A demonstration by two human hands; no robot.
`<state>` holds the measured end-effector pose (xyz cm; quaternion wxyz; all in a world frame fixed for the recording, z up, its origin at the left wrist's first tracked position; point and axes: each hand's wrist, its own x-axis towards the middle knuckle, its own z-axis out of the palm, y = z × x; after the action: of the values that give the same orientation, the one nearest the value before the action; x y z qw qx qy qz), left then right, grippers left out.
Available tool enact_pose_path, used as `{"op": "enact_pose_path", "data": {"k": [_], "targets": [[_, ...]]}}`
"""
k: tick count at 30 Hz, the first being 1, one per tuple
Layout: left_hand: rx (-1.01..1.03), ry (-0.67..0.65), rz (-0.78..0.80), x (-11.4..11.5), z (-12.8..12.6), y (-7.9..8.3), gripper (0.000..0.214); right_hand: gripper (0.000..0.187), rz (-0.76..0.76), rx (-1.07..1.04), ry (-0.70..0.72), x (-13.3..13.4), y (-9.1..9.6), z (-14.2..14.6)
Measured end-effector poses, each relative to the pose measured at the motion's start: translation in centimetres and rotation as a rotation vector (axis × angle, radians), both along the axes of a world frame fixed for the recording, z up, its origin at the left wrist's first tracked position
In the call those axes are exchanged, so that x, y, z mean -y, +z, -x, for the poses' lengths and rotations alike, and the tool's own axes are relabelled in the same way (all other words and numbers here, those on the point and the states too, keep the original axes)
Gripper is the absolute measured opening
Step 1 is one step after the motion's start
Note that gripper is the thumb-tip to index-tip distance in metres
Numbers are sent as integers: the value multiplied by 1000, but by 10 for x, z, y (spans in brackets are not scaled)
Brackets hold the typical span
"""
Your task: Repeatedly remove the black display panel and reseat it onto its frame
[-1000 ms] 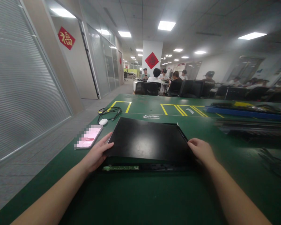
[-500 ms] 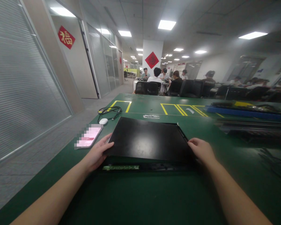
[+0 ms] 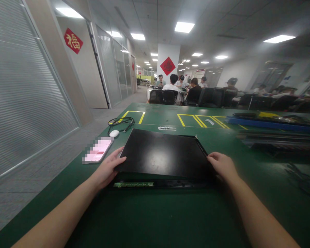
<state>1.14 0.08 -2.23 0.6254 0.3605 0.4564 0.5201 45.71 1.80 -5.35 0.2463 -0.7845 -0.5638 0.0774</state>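
A flat black panel [image 3: 162, 151], glossy with a light reflection in its middle, lies slanted over a black frame [image 3: 181, 184] on the green table. My left hand [image 3: 110, 168] grips the panel's left edge, thumb on top and fingers beneath. At the right side, my right hand [image 3: 222, 165] pinches the edge near the corner; whether its fingers also touch the frame, I cannot tell. Below the panel's near edge, a green circuit board [image 3: 133, 184] shows inside the frame's front strip. The panel hides the rest of the frame's inside.
Left of the panel are a phone [image 3: 98, 151], a white mouse-like object [image 3: 114, 133] and a coiled black cable [image 3: 121, 122]. On the right lie dark strips [image 3: 274, 139], a blue tray [image 3: 274, 124] and black cables [image 3: 302, 179]. Several people sit at tables beyond.
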Motion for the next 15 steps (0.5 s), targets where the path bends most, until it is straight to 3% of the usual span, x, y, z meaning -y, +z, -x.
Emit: {"op": "enact_pose_path", "data": {"k": [15], "targets": [[-23,32,27,3,-5,6,83,23,-15,-25,-5,0,-1,-1]]}}
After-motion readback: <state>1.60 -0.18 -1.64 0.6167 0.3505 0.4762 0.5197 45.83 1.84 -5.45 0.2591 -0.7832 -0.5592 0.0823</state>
